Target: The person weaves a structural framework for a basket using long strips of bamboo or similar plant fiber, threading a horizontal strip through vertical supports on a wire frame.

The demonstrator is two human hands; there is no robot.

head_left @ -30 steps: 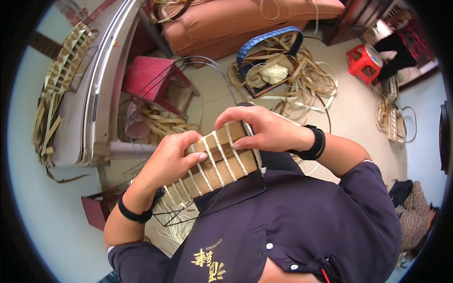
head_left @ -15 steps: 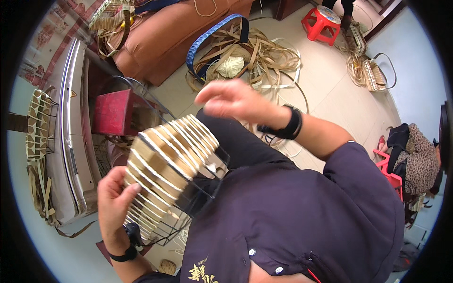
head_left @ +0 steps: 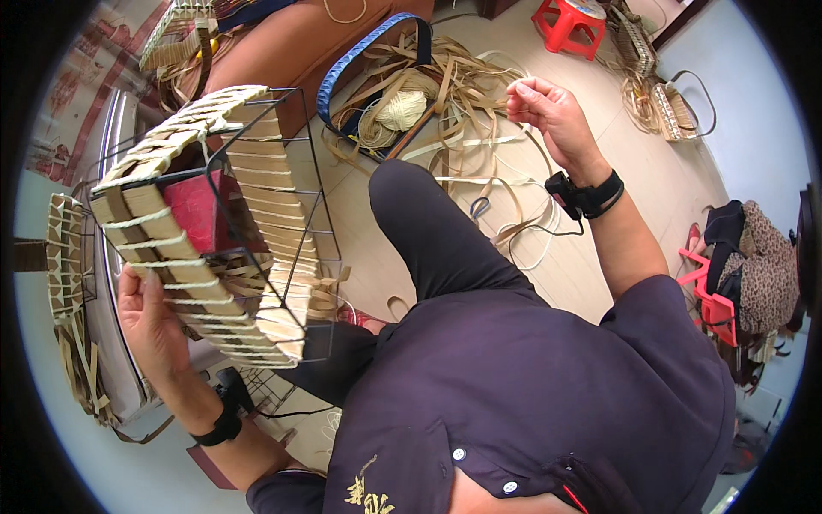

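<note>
My left hand (head_left: 152,321) grips the lower left side of a wire-frame basket (head_left: 158,224). Tan flat strips line the basket's sides, lashed with white cord, and a darker brown strip runs along the near side. Black wire stays bare on its right part, and I see through the middle of the frame. My right hand (head_left: 555,120) is raised well away to the right of the basket, fingers curled together at the tips. What those fingertips hold, if anything, is too small to make out.
A dark blue basket (head_left: 328,81) with a blue handle holds a ball of cream cord (head_left: 407,110), beside heaped tan strips (head_left: 462,77). A red stool (head_left: 569,32) stands farther back. The brown sofa (head_left: 282,56) is behind my basket, and a red box-like seat (head_left: 193,214) shows through it.
The basket has been lifted and turned up to the left, so its inside now shows. My right hand has moved from just above the basket out to the right.
</note>
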